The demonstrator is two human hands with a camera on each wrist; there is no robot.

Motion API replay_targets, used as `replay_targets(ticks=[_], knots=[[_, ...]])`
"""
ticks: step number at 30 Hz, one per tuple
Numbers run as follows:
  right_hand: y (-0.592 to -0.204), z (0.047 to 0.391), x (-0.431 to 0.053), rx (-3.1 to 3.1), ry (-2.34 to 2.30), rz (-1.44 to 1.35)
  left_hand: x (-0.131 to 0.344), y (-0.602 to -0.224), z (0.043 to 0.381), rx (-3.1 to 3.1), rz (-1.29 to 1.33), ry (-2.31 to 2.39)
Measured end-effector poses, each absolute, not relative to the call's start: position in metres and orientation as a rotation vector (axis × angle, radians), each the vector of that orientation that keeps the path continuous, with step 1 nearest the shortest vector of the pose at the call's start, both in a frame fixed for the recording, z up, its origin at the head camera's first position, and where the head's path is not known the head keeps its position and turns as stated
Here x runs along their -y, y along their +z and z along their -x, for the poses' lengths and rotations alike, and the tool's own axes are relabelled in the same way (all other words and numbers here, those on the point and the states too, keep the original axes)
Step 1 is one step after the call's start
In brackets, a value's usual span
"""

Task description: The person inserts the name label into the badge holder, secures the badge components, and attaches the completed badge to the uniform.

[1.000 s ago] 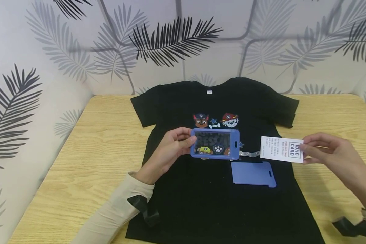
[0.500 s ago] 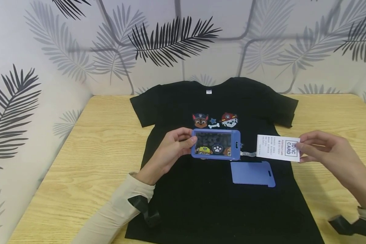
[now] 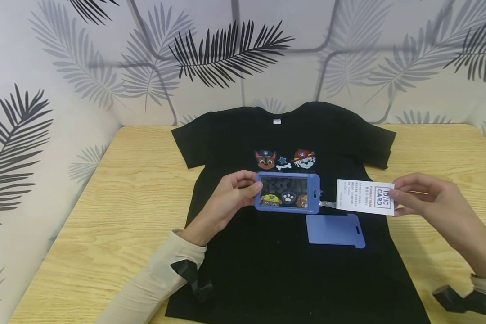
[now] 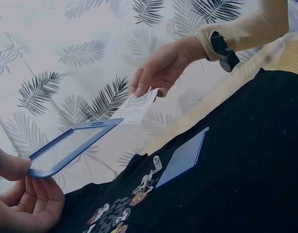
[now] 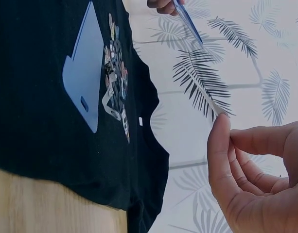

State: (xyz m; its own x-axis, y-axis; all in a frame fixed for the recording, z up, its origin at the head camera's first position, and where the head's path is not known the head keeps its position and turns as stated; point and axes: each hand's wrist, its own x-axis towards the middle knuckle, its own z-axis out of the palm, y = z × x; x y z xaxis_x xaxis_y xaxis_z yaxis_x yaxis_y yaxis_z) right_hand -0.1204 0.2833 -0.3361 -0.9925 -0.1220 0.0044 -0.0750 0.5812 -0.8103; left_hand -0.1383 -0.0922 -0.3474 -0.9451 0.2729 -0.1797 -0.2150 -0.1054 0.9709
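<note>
My left hand (image 3: 231, 198) pinches the left end of a blue card holder frame (image 3: 286, 209) with a see-through window, held up above the black T-shirt. At the right, my right hand (image 3: 433, 198) pinches the right edge of a white paper card (image 3: 364, 197) printed "ID/IC CARD". In the head view a gap lies between the card's left edge and the frame. Below them a flat blue cover panel (image 3: 335, 229) with a slot lies on the shirt. A clear strap with snaps (image 3: 328, 204) shows between frame and card, partly hidden by the card.
A black T-shirt (image 3: 267, 270) with cartoon dog prints is spread over the wood-grain table (image 3: 117, 189). Behind the table stands a pale wall (image 3: 210, 103) with a leaf pattern. Black wrist cameras sit on both forearms.
My right hand has moved left with the white card, bringing it nearer to the frame. My left hand and the blue frame have hardly moved. The cover panel stays where it was.
</note>
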Motion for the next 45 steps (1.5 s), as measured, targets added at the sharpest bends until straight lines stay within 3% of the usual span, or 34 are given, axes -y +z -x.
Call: replay_targets(ticks=[45], knots=[[-0.329, 0.119, -0.262, -2.656, -1.458, 0.257, 0.086, -0.350, 0.137, -1.800, -0.058, 2.123]])
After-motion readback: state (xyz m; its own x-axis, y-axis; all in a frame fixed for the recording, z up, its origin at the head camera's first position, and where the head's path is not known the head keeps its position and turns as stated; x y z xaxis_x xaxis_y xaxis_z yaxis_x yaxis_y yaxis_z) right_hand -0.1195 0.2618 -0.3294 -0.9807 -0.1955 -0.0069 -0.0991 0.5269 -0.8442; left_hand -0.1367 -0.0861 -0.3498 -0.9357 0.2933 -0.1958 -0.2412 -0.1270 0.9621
